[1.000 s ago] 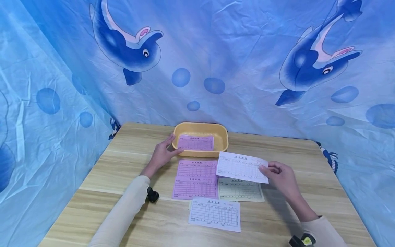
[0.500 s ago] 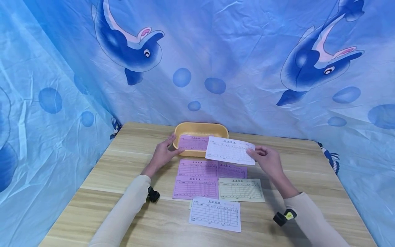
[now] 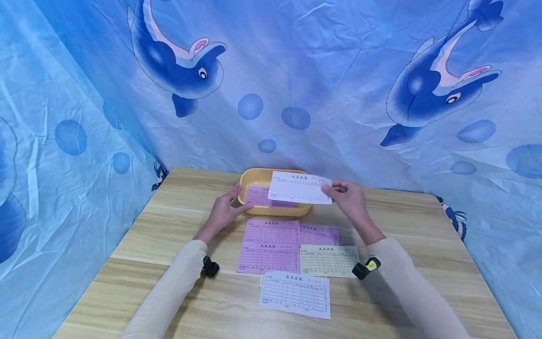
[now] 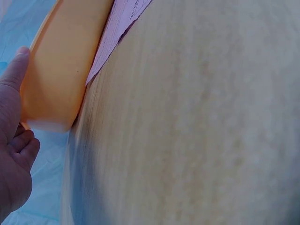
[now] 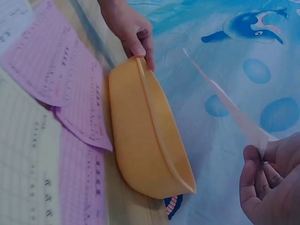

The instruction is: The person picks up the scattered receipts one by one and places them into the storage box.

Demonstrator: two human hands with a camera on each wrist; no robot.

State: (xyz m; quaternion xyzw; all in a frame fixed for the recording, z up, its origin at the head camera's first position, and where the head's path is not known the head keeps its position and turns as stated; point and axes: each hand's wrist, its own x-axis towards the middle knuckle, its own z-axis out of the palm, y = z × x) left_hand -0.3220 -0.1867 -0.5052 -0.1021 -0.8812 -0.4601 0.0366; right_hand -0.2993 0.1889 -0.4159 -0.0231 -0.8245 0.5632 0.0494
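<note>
My left hand (image 3: pixel 223 209) grips the left end of a yellow-orange plastic basin (image 3: pixel 305 212), thumb on the near rim and fingers round the far side. Inside the basin lies a pink printed slip (image 3: pixel 256 197). My right hand (image 3: pixel 350 200) pinches a white printed slip (image 3: pixel 296 186) by its right edge, over the basin's right half. In the right wrist view this slip (image 5: pixel 239 115) shows nearly edge-on, raised above the basin rim. The left wrist view shows my left thumb (image 4: pixel 18 70) against the basin wall (image 4: pixel 65 65).
In front of the basin, pink slips (image 3: pixel 268 256) overlap on the wooden table (image 3: pixel 148 245). Beside them lies a pale green slip (image 3: pixel 328 260), with a white slip (image 3: pixel 294 294) nearer me covering another pale edge. A blue dolphin-print curtain (image 3: pixel 330 94) stands behind the table.
My right hand has carried the white slip up and left, from above the green slip to over the basin, uncovering a pink slip on the table. My left hand stays on the basin.
</note>
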